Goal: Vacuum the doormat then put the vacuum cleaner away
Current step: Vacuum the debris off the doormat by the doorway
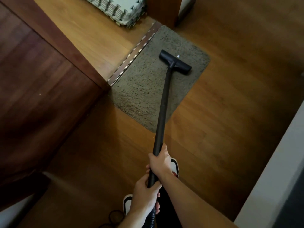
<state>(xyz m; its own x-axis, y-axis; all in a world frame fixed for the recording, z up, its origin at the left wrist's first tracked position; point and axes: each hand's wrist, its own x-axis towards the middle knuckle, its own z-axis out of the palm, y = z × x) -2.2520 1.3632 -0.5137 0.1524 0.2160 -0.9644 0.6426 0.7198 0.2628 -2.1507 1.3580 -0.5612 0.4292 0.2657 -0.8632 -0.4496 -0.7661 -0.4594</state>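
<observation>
A grey-brown shaggy doormat (143,89) lies on the wooden floor by a door threshold. The black vacuum floor head (175,62) sits flat on the far right part of the mat. A long black vacuum tube (163,102) runs from the head down to my hands. My right hand (160,162) grips the tube higher up, and my left hand (145,198) grips its lower end where the ribbed hose begins. The vacuum's body is out of view.
A dark wooden door (41,83) stands open at the left. Stacked foam puzzle mats (118,10) lie beyond the metal threshold strip (134,51). A white wall (276,170) runs along the right. A black cord (113,216) lies by my feet.
</observation>
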